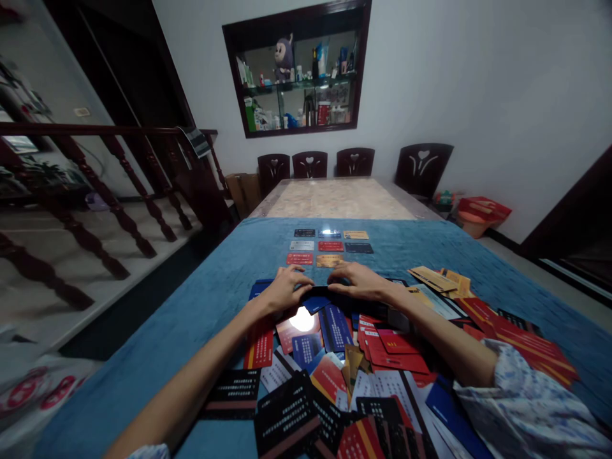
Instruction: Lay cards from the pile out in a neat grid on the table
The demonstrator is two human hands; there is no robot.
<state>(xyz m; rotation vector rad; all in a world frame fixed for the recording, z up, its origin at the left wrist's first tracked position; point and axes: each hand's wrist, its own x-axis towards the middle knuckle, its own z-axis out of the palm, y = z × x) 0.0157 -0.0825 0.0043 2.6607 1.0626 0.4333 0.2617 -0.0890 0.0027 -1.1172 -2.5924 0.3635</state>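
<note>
My left hand [285,288] and my right hand [357,280] meet over the far edge of a loose pile of plastic cards. Between their closed fingers is a dark card [320,288], seen nearly edge-on; whether it is one card or a small stack I cannot tell. Just beneath it lies a blue card [315,303]. Beyond my hands, several cards lie face up in neat rows, among them a gold card [329,261] close to my right fingers and a red card [299,259] near my left.
Overlapping black cards [287,414], red cards [392,344] and white cards fill the near side. More red cards [530,341] and a gold card [433,278] spread right. A blue cloth [201,319] covers the near table. Chairs [423,167] stand beyond; a wooden railing [109,185] runs left.
</note>
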